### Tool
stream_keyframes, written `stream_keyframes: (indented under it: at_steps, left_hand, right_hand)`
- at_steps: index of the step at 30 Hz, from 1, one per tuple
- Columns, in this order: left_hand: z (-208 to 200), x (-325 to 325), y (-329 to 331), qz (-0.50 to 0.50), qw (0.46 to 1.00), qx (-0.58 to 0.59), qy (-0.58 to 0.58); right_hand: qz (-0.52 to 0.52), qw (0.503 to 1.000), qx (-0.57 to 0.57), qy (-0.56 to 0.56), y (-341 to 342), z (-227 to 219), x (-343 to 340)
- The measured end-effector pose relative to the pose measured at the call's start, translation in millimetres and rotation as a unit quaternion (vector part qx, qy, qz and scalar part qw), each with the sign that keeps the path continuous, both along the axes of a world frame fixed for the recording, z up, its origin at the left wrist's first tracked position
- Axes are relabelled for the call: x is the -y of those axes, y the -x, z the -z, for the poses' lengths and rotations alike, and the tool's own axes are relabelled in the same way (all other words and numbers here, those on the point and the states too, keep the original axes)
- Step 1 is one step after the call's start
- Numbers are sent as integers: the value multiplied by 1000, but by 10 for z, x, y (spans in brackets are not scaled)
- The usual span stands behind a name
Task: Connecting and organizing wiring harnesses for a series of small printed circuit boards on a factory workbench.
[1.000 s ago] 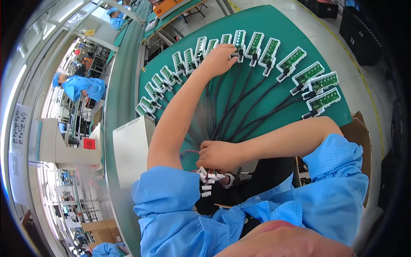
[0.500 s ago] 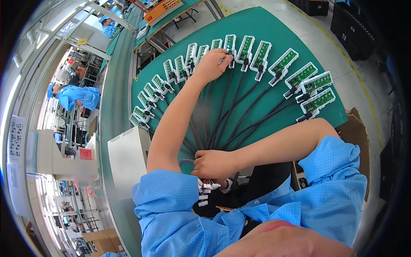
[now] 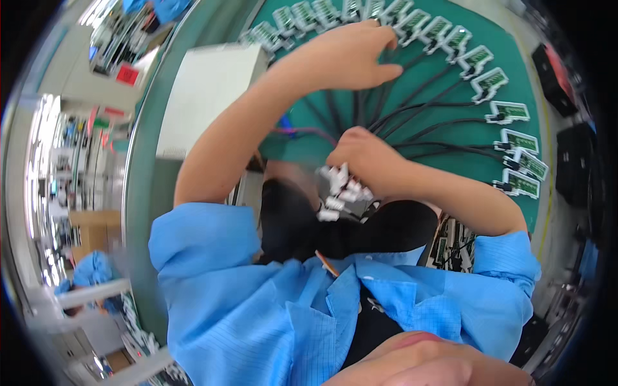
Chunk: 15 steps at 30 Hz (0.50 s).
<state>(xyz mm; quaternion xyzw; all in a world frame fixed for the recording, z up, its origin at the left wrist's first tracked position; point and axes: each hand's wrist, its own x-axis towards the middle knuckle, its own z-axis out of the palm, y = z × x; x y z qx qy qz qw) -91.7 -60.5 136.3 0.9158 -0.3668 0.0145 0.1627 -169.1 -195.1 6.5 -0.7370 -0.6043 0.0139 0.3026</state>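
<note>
A fan of several green circuit boards in white plastic frames (image 3: 492, 82) lies along the far and right edges of the table. Black cables (image 3: 444, 105) run from them toward me and gather at my right hand (image 3: 370, 157), which is closed round the bundle. On the near side of that fist, white connectors (image 3: 347, 190) hang over my lap. My left hand (image 3: 357, 55) is over the cables beside the far boards, thumb apart from the fingers. Nothing shows in its grasp, though its fingertips partly overlap the boards. A thin pink wire (image 3: 306, 131) reaches the bundle from the left.
To the left of the cables stands a white box-shaped case (image 3: 206, 96) on the green table (image 3: 515, 71). Black crates (image 3: 573, 161) stand on the floor to the right. More boards and cables (image 3: 450, 244) lie below the table's near edge, beside my right arm.
The view has shifted, so the boards appear higher and farther right. My left hand has drawn back from the board connector it was touching, and its fingers have spread. My right hand keeps the bundle.
</note>
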Motion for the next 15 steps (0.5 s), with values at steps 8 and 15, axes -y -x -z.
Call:
stream_keyframes:
  at_steps: [8, 15]
  left_hand:
    - [450, -937, 1724, -163, 943, -204, 208]
    - [1019, -718, 1787, -211, 869, -198, 402]
  right_hand:
    - [51, 984, -43, -163, -13, 40, -90]
    - [57, 984, -36, -166, 47, -82, -57]
